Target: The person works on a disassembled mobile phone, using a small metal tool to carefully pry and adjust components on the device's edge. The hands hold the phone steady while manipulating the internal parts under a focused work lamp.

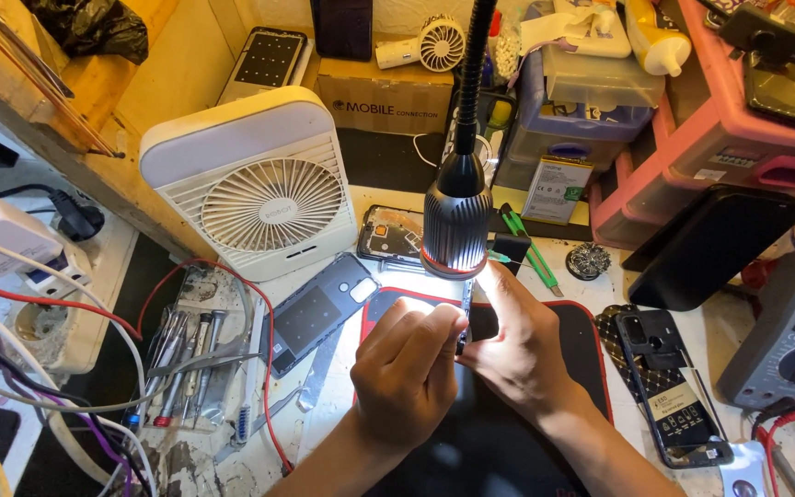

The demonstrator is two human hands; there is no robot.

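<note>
1. Currently both hands meet right under the gooseneck lamp, over the black mat with its red edge
2. Left hand: fingers curled in, pinching one side of a thin dark strip-like part that stands upright below the lamp head
3. Right hand: thumb and forefinger clamp the same part from the other side; glare washes out the detail, can't tell what the part is
4. Step looks like fine hand work on that small part under the light, judging by the grip; any further move calls for steady fingers and a tool, and the screwdrivers sit well left of the lamp
5. Behind the lamp: brown cardboard box with dark print on its front
6. Just right of the lamp base: flat white battery pack, upright, with green label patches
7. Left of the lamp: white desk fan, grey phone back cover below it
8. Far right of the lamp: grey multimeter, opened phone frame with a small yellowish sticker
</note>
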